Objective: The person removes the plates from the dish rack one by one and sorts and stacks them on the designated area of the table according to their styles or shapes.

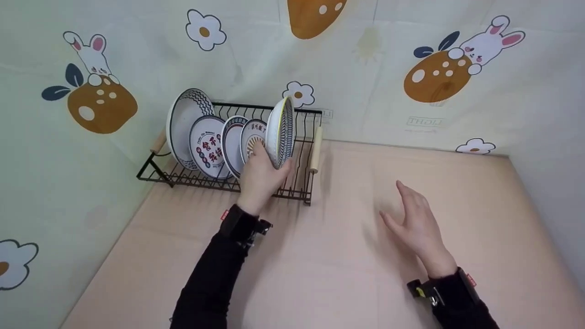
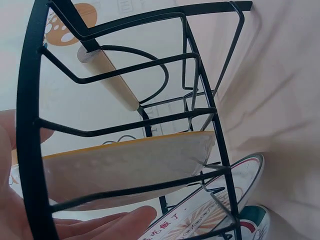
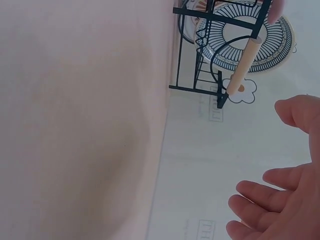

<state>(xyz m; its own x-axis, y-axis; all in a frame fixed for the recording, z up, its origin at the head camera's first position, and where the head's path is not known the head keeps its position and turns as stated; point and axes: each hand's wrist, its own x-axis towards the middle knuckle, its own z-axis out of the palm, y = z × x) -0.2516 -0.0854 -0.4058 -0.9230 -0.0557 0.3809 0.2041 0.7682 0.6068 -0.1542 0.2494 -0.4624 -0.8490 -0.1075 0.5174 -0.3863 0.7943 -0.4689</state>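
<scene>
Pinching, between fingers [image 2: 132,225] and thumb of the left hand [image 1: 260,183], a shallow yellow-rimmed bowl [image 1: 274,130] tipped up nearly on edge toward the right end of the black wire rack [image 2: 28,100]; cannot tell whether touching the wires below. Holding the right hand [image 1: 418,224] well apart from the rack, over the pink tabletop [image 1: 338,274], with thumb spread away from four loosely bent fingers. Can read 吃飯了 in red on the sunburst plate [image 1: 249,133], just left of the bowl. Can pick out 不 and 我 among larger red characters on another plate [image 1: 205,146], but cannot make out for sure the small lettering round the edge. Can also read LIGHT in a printed box on the wall sheet [image 1: 356,105]. Counting five dishes in the rack, from left: a large bowl [image 1: 180,123] with a zigzag band inside, the red-character plate, a dark-banded dish [image 1: 232,141], the sunburst plate, the pinched bowl. Counting also two pale wooden handles [image 1: 316,151], one at each rack end, and in the head view four printed flowers [image 1: 205,31], two rabbits [image 1: 486,45] and three brown fruits [image 1: 103,107], the topmost cut off.
</scene>
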